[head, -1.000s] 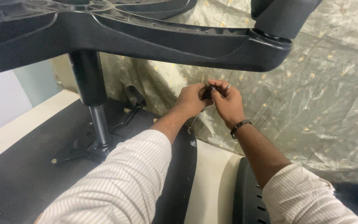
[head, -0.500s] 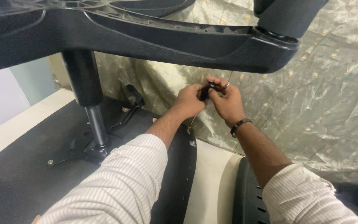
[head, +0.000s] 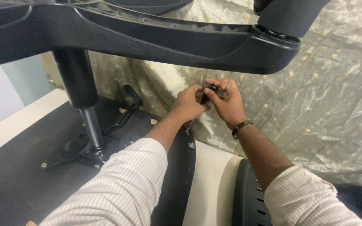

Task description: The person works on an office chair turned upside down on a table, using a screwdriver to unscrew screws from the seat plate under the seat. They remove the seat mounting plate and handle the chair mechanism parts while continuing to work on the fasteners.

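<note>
Head view, the only view. Both hands meet at mid-frame, just beneath the black chair-base arm [head: 181,39] that spans the top. Left hand [head: 189,104] is curled, its fingers closed on a small black part [head: 208,94]; right hand [head: 230,104] faces it, thumb and forefinger pinched narrow on the same part from the other side. The part sits between the two sets of fingertips, touching both, mostly hidden; its shape and long axis cannot be told. It lies at the fingertips, up and away from the wearer; neither hand is clearly nearer. A ring shows on a right finger, a dark wristband [head: 240,127] on that wrist. Below left: the gas-lift column [head: 80,96] rises from the mechanism plate [head: 86,150] on the upturned seat underside [head: 17,167], lever [head: 126,111] beside it. A crinkled plastic sheet [head: 315,104] covers the background.
</note>
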